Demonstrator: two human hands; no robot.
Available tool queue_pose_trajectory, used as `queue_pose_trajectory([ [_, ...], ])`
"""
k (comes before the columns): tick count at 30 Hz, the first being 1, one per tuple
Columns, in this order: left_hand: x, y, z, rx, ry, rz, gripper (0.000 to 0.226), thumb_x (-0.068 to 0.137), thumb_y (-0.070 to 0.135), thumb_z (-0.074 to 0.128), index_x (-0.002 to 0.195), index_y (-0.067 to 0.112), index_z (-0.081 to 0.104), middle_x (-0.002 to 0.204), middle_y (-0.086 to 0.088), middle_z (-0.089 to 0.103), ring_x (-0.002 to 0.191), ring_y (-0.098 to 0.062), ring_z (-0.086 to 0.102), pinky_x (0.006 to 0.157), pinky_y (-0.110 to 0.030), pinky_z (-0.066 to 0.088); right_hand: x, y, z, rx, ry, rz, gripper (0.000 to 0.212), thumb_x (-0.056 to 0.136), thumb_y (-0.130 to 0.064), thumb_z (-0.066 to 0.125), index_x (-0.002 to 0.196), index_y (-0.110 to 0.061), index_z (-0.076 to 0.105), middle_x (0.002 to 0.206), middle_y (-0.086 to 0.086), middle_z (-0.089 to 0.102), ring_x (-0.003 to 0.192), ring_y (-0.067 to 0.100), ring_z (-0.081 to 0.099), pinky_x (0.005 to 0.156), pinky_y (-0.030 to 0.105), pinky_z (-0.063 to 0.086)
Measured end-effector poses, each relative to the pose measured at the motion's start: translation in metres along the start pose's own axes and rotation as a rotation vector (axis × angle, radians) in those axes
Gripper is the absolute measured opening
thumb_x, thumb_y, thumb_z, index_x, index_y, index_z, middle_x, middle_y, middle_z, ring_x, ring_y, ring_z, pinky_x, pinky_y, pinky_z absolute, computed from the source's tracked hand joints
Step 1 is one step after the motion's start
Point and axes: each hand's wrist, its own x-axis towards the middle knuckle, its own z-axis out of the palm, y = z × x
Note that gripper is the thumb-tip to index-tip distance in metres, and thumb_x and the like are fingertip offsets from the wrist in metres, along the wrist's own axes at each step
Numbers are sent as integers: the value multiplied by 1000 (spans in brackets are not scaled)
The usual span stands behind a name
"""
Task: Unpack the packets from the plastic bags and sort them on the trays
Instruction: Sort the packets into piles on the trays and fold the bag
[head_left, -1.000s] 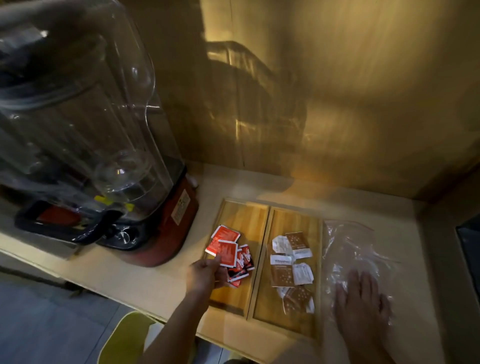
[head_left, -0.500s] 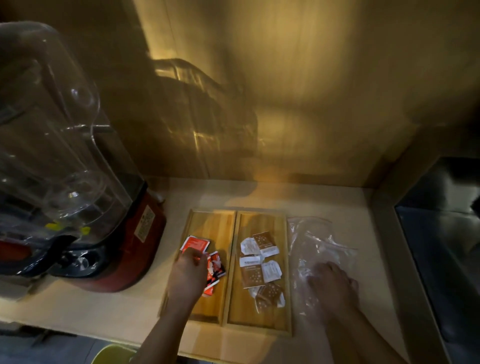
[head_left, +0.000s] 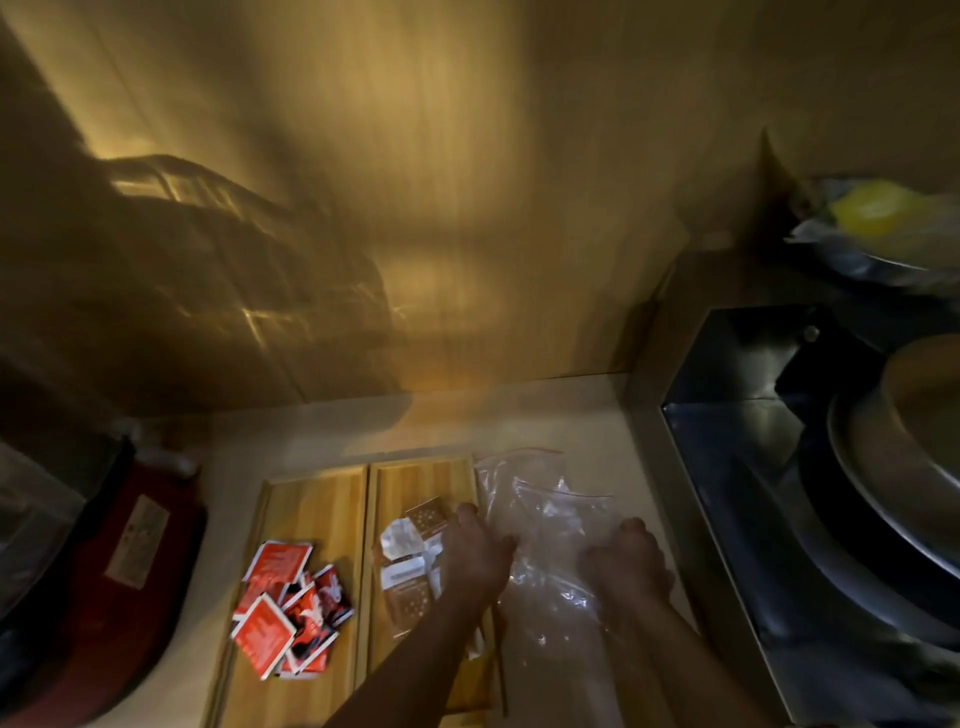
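Two wooden trays lie side by side on the counter. The left tray (head_left: 311, 499) holds a pile of red packets (head_left: 285, 597). The right tray (head_left: 421, 478) holds brown and white packets (head_left: 410, 545), partly hidden by my left forearm. A clear plastic bag (head_left: 545, 493) with a red zip line lies just right of the trays. My left hand (head_left: 475, 551) reaches over the right tray, fingers curled on the bag's left edge. My right hand (head_left: 626, 558) is curled on the bag's right side.
A red blender base (head_left: 130, 545) stands at the left. A steel sink (head_left: 753, 467) with round pans (head_left: 909, 467) lies to the right. A bagged yellow item (head_left: 872, 208) sits at the top right. A wooden wall rises behind the counter.
My left hand left the red packets on the left tray and crossed right to the bag's edge. My right hand stayed on the bag, fingers now curled. The view swung right.
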Motion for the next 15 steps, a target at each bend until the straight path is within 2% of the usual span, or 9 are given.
queue_pose_trajectory([
  [3, 10, -4, 13, -78, 11, -73, 60, 74, 30, 73, 121, 9, 43, 127, -15, 55, 117, -34, 51, 102, -50, 41, 9, 4, 5, 126, -103, 58, 42, 70, -23, 65, 107, -12, 48, 106, 10, 60, 99, 31, 58, 92, 42, 46],
  [5, 12, -3, 16, 12, 22, -106, 61, 74, 36, 71, 122, 12, 44, 129, -12, 54, 124, -34, 44, 108, -49, 30, 13, 2, 6, 249, -211, 103, 45, 71, -18, 68, 109, -9, 45, 100, 10, 57, 95, 31, 58, 91, 41, 47],
  [7, 15, -2, 19, 111, -10, -117, 59, 73, 43, 70, 120, 14, 50, 125, -10, 57, 123, -33, 43, 106, -47, 30, 14, 1, 4, 395, -298, 125, 37, 70, -9, 69, 103, -5, 53, 95, 13, 60, 87, 29, 60, 79, 34, 50],
  [9, 17, -3, 22, 124, -53, -82, 43, 72, 42, 70, 107, 18, 64, 113, -8, 66, 112, -28, 53, 100, -42, 38, 12, 0, -1, 491, -341, 79, 19, 68, -2, 70, 87, -2, 66, 84, 15, 68, 75, 28, 64, 67, 33, 50],
  [11, 17, -3, 22, 7, -58, 4, 11, 75, 32, 67, 82, 23, 70, 93, -6, 71, 95, -25, 60, 90, -39, 45, 8, 0, -8, 603, -362, 42, 12, 69, 4, 69, 74, -7, 68, 69, 12, 68, 61, 24, 63, 57, 30, 50],
  [12, 16, -2, 20, -125, -78, 58, 7, 77, 25, 66, 71, 22, 66, 81, -5, 69, 84, -24, 61, 82, -40, 49, 7, 1, -12, 680, -376, 19, 14, 69, 7, 68, 69, -7, 67, 62, 10, 65, 55, 22, 60, 53, 27, 47],
  [13, 14, 1, 17, -262, -112, 89, 15, 79, 16, 65, 65, 18, 61, 73, -3, 64, 75, -22, 60, 74, -38, 52, 6, 2, -16, 753, -399, -4, 15, 70, 9, 68, 66, -6, 66, 59, 10, 64, 52, 21, 59, 51, 25, 46],
  [15, 8, 8, 4, -487, -183, 108, 16, 81, 4, 64, 70, 11, 56, 71, -3, 59, 71, -18, 57, 69, -31, 50, 6, 3, -26, 858, -476, -47, 10, 69, 8, 69, 73, -1, 69, 63, 12, 69, 56, 22, 65, 51, 25, 50],
])
